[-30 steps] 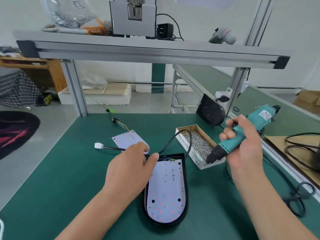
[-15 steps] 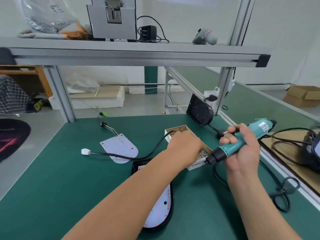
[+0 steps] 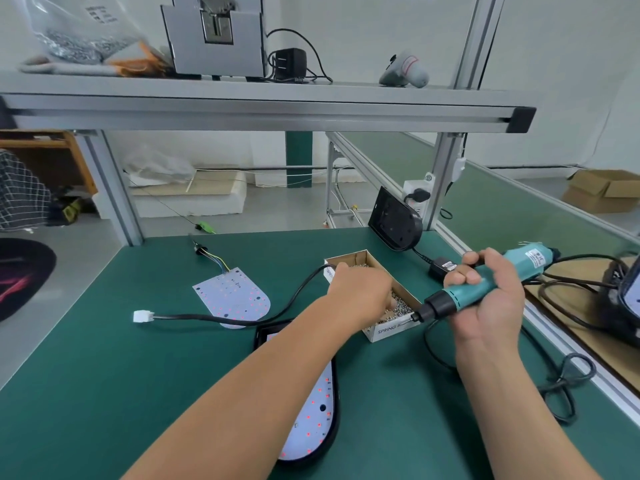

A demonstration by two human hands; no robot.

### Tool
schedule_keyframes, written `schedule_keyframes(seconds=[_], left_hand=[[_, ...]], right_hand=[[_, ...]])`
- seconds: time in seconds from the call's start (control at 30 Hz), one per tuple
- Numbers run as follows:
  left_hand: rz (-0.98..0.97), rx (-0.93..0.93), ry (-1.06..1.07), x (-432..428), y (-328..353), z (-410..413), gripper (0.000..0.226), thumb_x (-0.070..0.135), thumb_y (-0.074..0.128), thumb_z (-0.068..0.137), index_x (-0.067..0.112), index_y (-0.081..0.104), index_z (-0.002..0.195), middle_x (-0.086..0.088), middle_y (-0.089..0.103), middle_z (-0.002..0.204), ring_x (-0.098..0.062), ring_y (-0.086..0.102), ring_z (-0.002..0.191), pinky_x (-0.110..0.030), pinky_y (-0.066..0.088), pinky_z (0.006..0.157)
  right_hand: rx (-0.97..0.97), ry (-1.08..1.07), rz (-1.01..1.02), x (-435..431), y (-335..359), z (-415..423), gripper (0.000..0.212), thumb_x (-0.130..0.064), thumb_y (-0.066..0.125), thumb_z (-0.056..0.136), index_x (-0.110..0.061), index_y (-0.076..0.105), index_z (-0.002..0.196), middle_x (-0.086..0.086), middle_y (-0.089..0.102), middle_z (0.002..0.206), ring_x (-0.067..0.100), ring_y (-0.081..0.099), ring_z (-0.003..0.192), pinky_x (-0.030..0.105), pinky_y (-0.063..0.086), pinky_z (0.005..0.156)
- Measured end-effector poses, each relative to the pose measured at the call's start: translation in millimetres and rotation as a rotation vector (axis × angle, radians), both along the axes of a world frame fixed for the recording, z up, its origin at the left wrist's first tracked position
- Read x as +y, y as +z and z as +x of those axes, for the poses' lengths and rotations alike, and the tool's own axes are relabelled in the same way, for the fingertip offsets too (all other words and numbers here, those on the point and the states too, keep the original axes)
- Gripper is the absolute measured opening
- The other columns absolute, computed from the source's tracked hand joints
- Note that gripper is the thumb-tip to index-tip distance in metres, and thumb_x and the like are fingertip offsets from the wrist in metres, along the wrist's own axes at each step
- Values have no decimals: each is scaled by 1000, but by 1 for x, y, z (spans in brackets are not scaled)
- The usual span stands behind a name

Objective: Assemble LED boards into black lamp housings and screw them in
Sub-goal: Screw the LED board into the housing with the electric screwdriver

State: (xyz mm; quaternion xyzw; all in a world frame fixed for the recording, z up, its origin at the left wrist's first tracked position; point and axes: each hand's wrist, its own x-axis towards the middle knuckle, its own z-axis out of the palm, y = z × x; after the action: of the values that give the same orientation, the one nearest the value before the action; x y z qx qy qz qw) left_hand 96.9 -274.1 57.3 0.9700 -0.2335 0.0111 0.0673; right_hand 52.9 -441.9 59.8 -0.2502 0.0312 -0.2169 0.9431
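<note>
Left hand now off housing, in screw box on green mat, grip unclear; right hand around screwdriver.

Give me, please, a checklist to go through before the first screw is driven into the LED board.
1. Electric screwdriver held in the right hand: ok.
2. Left hand is in the screw box: ok.
3. A screw is picked up: cannot tell, the fingertips are hidden.
4. LED board lies inside the black housing: ok at the near end; the forearm hides the far end.
5. Black cable is off the board in the housing: cannot tell, the forearm covers that part.
</note>
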Motion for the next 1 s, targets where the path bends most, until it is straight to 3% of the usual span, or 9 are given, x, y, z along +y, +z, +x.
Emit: schedule_keyframes(seconds=[0.1,0.17,0.27,0.37,0.5,0.6,0.73,0.87,1.0], left_hand=[[-115,27,4,1,5,-6,29,9,56,99,22,51,73,4,65,78,-24,59,80,-39,42,78],[-209,76,10,7,16,-11,22,11,57,97,17,55,76,-3,64,79,-28,61,79,-38,46,66],[-424,121,25,30,31,-21,9,20,64,96,19,72,93,1,72,94,-18,64,86,-37,52,75],[-702,167,25,65,37,-42,7,23,71,94,26,76,89,11,75,87,-5,67,84,-29,52,80],[-909,219,69,111,33,-74,12,19,75,94,27,81,89,11,77,82,0,63,73,-14,49,72],[-1010,303,128,134,20,-98,18,14,75,96,30,83,99,12,81,93,2,73,89,-7,49,78],[-1064,316,143,148,-1,-123,27,7,74,97,32,84,96,10,82,97,-3,75,98,-12,53,86],[-1091,291,185,147,-15,-132,20,22,79,92,42,80,96,12,81,97,-4,74,102,-28,55,97],[-1125,285,200,143,-23,-132,18,35,74,81,45,73,96,14,81,97,-5,74,98,-27,56,90]], right_hand=[[0,-1,-11,2,0,-1,11,-11,59,99,-13,54,90,5,59,85,9,41,58,21,44,57],[-1,-8,-20,3,1,-2,11,-11,60,99,-13,54,90,6,59,85,9,41,58,21,44,57],[-3,0,-34,6,1,-3,10,-11,60,98,-13,54,91,5,59,85,8,42,57,21,45,57],[0,25,-51,11,0,-4,10,-11,61,97,-14,52,94,4,60,84,8,43,57,21,46,57],[-7,58,-85,23,-1,-7,10,-11,62,97,-15,53,94,5,60,84,9,43,58,21,46,56],[-24,96,-98,34,-1,-10,10,-11,61,98,-15,54,92,6,60,84,9,43,56,21,46,56],[-52,146,-106,54,0,-17,12,-12,61,98,-16,52,92,6,60,84,8,42,54,21,45,55],[-91,177,-65,79,7,-25,11,-11,62,96,-15,54,89,7,60,84,10,43,54,23,46,56],[-120,159,-55,96,18,-27,11,-10,62,95,-14,53,92,7,60,83,11,44,54,25,46,56]])
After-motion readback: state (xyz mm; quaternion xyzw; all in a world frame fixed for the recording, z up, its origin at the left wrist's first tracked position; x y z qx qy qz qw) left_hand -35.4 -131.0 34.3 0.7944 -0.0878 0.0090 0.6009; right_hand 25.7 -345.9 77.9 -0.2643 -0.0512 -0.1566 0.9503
